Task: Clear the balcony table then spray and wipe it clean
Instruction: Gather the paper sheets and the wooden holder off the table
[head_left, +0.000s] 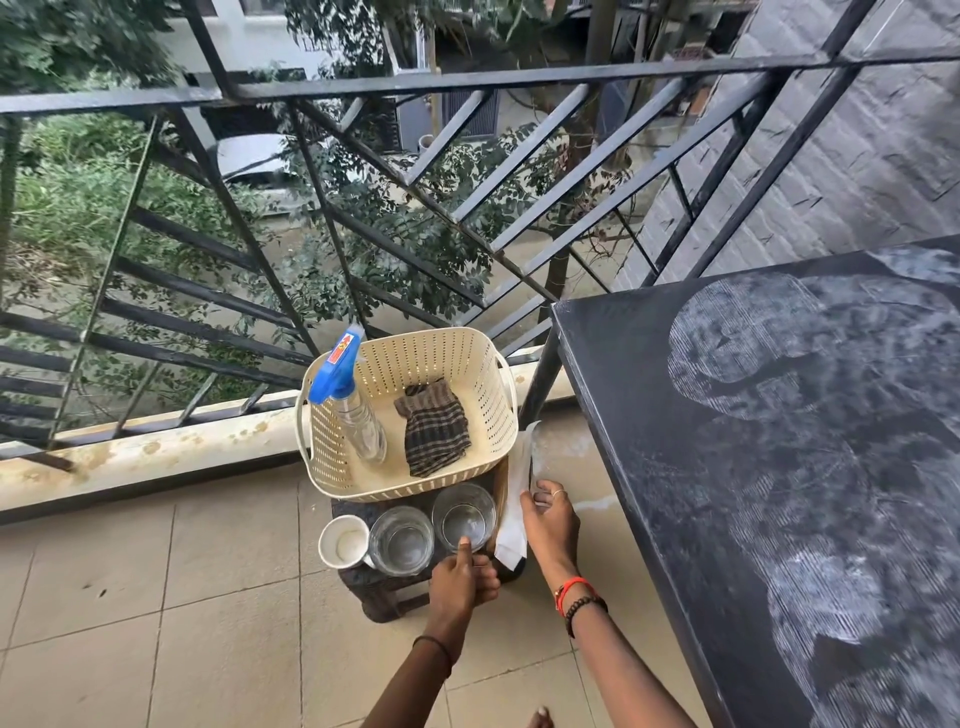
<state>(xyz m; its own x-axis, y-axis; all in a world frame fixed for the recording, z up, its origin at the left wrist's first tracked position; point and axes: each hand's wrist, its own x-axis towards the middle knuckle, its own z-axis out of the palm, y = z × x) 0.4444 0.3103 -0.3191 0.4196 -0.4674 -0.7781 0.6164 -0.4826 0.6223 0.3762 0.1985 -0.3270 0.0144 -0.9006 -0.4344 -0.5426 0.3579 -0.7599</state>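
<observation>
Head view: nearest, at the stool's (382, 597) front edge, the left hand (460, 574) pinches the rim of one glass (464, 514), thumb inside, likely parking it off the table (779, 467). At the stool's right side the right hand (550, 519) pinches a white paper (511, 525), fingers curled over it. A second glass (401, 540) and a paper cup (343, 543) share the stool's front. Behind them on the stool, the basket (488, 374) keeps spray bottle (358, 415) and checked cloth (434, 431) ready. Right of the stool, the table lies smeared with pale dust

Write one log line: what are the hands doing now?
left hand: grips glass | right hand: holds paper | table: smeared
</observation>
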